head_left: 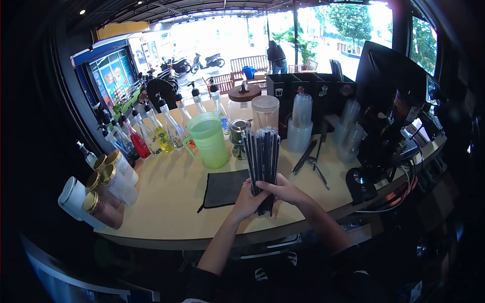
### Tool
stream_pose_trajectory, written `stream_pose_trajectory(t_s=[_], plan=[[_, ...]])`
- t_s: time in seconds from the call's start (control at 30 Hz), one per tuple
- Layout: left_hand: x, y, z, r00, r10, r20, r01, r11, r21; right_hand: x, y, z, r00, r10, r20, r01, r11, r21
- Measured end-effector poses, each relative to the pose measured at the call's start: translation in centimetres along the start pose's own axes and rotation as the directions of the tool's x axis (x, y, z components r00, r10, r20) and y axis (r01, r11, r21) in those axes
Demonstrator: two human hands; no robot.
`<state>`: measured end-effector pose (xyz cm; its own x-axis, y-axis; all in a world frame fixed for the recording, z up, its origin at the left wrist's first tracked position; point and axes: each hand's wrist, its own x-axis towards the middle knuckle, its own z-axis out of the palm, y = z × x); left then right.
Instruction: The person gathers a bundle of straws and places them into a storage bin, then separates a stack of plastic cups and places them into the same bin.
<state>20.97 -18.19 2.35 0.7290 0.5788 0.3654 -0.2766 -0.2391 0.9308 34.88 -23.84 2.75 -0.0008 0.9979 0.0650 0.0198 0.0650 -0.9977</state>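
Note:
An upright bundle of black straws (261,156), apparently in clear wrappers, is held over the front part of the counter. Closed round its lower part from the left is my left hand (245,203). My right hand (284,191) grips the same bundle from the right, its thumb lying across the front. Behind my left hand a dark grey cloth (226,189) lies flat on the counter. Just beyond the straws are a clear jar (265,112) and a small metal pot (239,132). To the right lie a spoon (318,171) and some loose black straws (304,157).
A green pitcher (209,144) stands left of centre on the wooden counter (166,212). Syrup bottles (162,137) line the back left, with gold-lidded jars (118,184) nearer. Stacked plastic cups (300,126) and a black monitor (389,76) are on the right. Outside, a person (276,56) stands near benches.

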Motion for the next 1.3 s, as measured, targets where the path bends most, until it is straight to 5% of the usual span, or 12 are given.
stream_pose_trajectory(t_s=[0.1, 0.17, 0.23, 0.4, 0.47, 0.53, 0.93, 1.3], plan=[[-0.2, -0.8, -0.8, 0.995, -0.049, 0.083, 0.048, 0.999, 0.019, -0.5, -1.2, 0.0, 0.993, 0.025, 0.113, -0.024, 1.000, -0.010], [-0.4, -1.4, -1.1, 0.991, -0.078, 0.106, 0.076, 0.997, 0.016, -0.4, -0.8, 0.1, 0.987, -0.117, 0.111, 0.102, 0.986, 0.130], [-0.5, -1.4, -1.2, 0.980, -0.166, 0.110, 0.181, 0.973, -0.145, 0.2, 1.2, -0.8, 0.992, -0.114, 0.057, 0.109, 0.990, 0.088], [-0.6, -1.9, -0.7, 0.990, -0.131, 0.044, 0.137, 0.974, -0.183, -0.7, 0.4, -1.2, 0.997, -0.001, -0.080, -0.001, 1.000, -0.028], [-0.5, -1.9, -0.4, 0.995, -0.101, -0.001, 0.100, 0.980, -0.172, -1.1, -0.7, -0.7, 0.984, -0.175, -0.031, 0.176, 0.984, 0.030], [-0.3, -2.3, -0.4, 0.997, -0.048, -0.061, 0.038, 0.988, -0.152, -1.2, -0.9, -0.8, 0.987, -0.163, -0.017, 0.164, 0.985, 0.055], [-0.6, -0.7, -0.6, 0.985, -0.160, 0.058, 0.167, 0.975, -0.146, -1.6, -1.0, -1.5, 0.991, -0.128, 0.031, 0.127, 0.991, 0.034], [-0.5, -1.2, 0.3, 0.997, -0.073, -0.019, 0.069, 0.987, -0.142, -1.7, -0.8, -0.7, 0.983, -0.181, -0.024, 0.182, 0.983, 0.026]])
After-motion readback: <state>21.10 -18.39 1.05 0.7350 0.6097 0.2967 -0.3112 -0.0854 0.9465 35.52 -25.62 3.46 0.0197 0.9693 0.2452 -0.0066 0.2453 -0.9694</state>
